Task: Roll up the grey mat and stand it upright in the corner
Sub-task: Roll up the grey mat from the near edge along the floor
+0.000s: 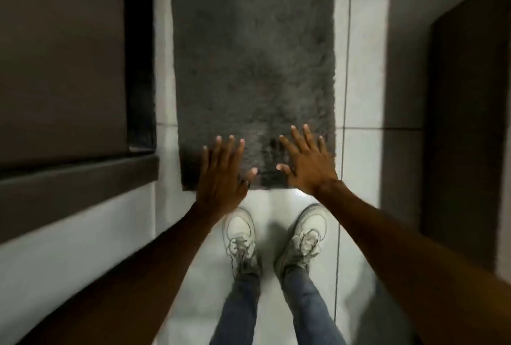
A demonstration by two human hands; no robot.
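The grey mat [253, 68] lies flat on the white tiled floor [365, 82], its near edge just ahead of my shoes [240, 231]. My left hand [221, 176] and right hand [307, 165] hover over that edge, fingers [297, 137] spread, holding nothing. I'd pinch both corners evenly and roll tight, so it stands firm

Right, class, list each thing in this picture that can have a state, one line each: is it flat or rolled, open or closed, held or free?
Shaggy grey rectangular mat: flat on the white tiled floor, unrolled, not gripped.
Left hand: open, fingers spread, over the mat's near left corner; contact unclear.
Right hand: open, fingers spread, over the mat's near edge.
Pale lace-up trainers: laced, on the tiles just short of the mat.
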